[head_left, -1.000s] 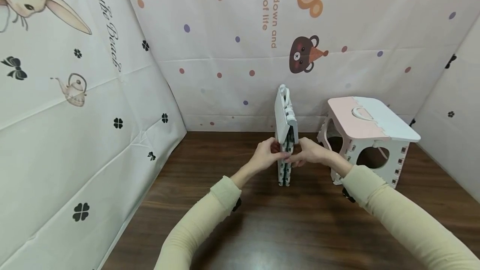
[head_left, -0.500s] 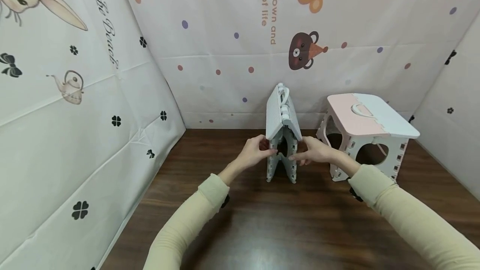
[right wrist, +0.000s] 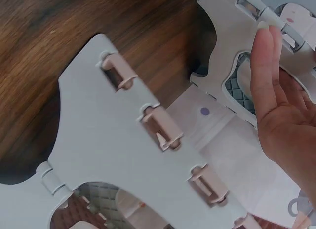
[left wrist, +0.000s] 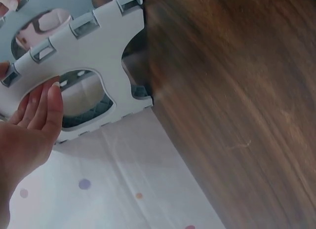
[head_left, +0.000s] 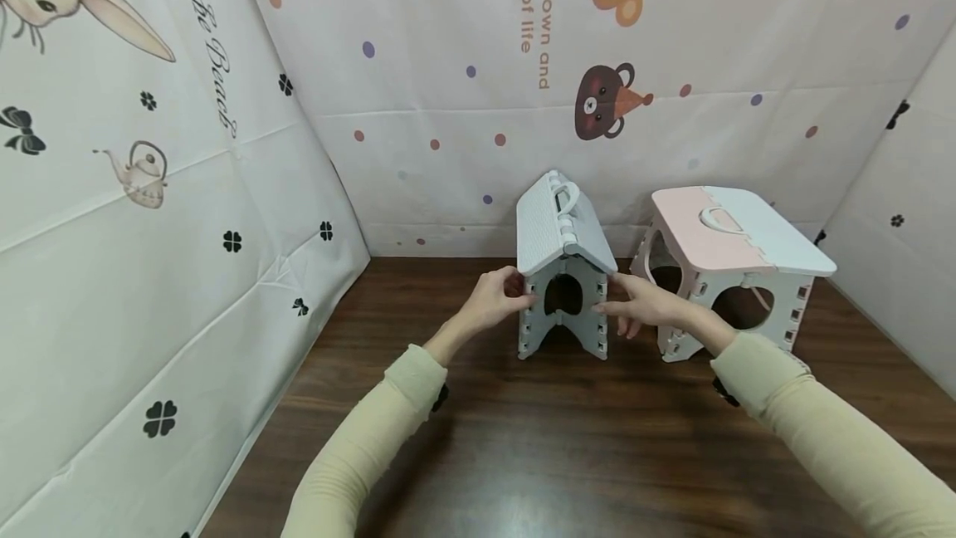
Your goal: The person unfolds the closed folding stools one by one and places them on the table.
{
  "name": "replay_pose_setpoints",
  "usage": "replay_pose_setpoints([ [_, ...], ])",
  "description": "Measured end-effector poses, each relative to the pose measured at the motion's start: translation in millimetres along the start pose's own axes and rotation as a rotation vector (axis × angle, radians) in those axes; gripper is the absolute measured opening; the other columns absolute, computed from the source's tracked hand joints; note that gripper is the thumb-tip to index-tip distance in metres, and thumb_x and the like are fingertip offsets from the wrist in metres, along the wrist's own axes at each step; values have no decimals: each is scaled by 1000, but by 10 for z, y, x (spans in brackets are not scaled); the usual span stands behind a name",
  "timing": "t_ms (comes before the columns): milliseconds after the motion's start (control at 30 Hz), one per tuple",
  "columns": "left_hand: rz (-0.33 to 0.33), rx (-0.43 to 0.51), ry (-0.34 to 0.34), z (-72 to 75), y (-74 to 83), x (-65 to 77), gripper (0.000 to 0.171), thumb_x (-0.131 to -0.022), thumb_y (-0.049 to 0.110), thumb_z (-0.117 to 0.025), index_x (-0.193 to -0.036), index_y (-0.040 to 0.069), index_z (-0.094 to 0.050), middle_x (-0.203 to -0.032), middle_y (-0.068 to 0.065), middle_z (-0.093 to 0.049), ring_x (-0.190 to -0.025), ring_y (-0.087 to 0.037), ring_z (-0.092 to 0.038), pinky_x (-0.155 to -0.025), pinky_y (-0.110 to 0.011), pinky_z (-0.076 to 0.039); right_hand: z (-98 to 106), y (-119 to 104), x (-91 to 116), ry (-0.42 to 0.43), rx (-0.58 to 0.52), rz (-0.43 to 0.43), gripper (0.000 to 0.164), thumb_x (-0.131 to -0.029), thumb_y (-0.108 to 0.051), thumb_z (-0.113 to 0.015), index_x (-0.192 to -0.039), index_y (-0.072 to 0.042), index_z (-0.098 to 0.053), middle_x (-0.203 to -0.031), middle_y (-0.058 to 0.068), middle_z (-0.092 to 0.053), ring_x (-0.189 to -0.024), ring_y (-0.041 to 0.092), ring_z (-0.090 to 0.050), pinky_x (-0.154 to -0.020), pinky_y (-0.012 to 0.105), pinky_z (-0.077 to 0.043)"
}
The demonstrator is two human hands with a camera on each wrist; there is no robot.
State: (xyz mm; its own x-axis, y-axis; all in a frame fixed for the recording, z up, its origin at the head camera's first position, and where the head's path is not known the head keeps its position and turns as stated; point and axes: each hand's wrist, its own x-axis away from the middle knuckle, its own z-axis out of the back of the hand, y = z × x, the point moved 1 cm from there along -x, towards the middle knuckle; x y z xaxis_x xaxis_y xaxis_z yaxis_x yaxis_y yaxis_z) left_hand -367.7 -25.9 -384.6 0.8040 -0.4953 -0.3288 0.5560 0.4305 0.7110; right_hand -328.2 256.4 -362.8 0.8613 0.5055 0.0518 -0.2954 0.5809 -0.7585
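Note:
A pale grey-blue folding step stool (head_left: 556, 218) stands partly unfolded near the back wall, its top halves sloping like a roof below a carry handle (head_left: 568, 198). My left hand (head_left: 493, 299) grips its left side panel. In the left wrist view the fingers (left wrist: 45, 106) reach into the panel's oval opening; in the head view the thumb lies at the front edge. On the opposite side my right hand (head_left: 644, 303) holds the right panel by its front edge. Two of its fingers (right wrist: 266, 61) extend outside the panel in the right wrist view; other fingertips are hidden.
A pink and white folding stool (head_left: 739, 243) stands fully unfolded close to my right forearm. The dark wooden table (head_left: 523, 455) meets a printed cloth wall (head_left: 433, 189) behind the stools. Another cloth wall (head_left: 187, 272) rises on the left.
The grey-blue stool has spread from nearly flat to a roof shape as my hands moved apart. Its front panel opening now shows. The pink and white stool has stayed put.

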Motion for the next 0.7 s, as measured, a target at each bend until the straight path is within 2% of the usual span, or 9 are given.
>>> replay_pose_setpoints([
  [133,-9,-13,-15,54,-29,2,33,-86,21,-71,-112,3,-63,-98,-10,-70,-85,-17,-66,-67,-24,-52,42,42,45,-8,0,12,64,-97,-22,-58,-145,5,-25,-85,19,-65,-64,38,-65,-55,43,-56],
  [267,-18,-15,-27,91,-55,0,33,-87,23,-71,-114,5,-64,-100,-9,-70,-87,-16,-66,-71,-25,-53,90,75,80,-15,17,24,60,-98,-20,-57,-144,5,-26,-86,18,-63,-63,38,-65,-55,49,-55],
  [433,-6,9,-54,122,-70,4,36,-88,26,-71,-116,6,-63,-103,-8,-70,-91,-17,-67,-75,-27,-54,116,65,116,9,51,30,67,-98,-19,-56,-149,4,-18,-112,28,-61,-68,35,-66,-56,44,-56],
  [500,19,-6,-100,161,-40,14,39,-89,26,-69,-121,5,-61,-109,-10,-69,-98,-20,-66,-80,-31,-54,116,15,147,26,96,25,72,-98,-20,-56,-150,6,-14,-125,32,-54,-76,33,-68,-63,43,-58],
  [600,80,-94,-155,289,73,46,46,-93,18,-61,-135,2,-51,-131,-15,-60,-116,-26,-60,-98,-37,-49,144,-139,208,85,207,16,81,-97,-26,-58,-151,8,-8,-143,36,-37,-110,43,-60,-89,51,-51],
  [667,114,-153,-117,387,195,59,53,-95,12,-52,-145,0,-38,-148,-17,-44,-134,-29,-46,-112,-40,-36,195,-288,258,131,278,-7,93,-95,-34,-60,-151,7,2,-151,36,-22,-126,49,-47,-100,58,-41],
  [700,129,-173,-80,422,269,57,58,-95,11,-48,-149,0,-30,-155,-17,-32,-142,-30,-34,-117,-41,-28,222,-369,269,167,308,-19,99,-93,-39,-62,-152,4,6,-150,36,-23,-125,50,-46,-101,60,-39],
])
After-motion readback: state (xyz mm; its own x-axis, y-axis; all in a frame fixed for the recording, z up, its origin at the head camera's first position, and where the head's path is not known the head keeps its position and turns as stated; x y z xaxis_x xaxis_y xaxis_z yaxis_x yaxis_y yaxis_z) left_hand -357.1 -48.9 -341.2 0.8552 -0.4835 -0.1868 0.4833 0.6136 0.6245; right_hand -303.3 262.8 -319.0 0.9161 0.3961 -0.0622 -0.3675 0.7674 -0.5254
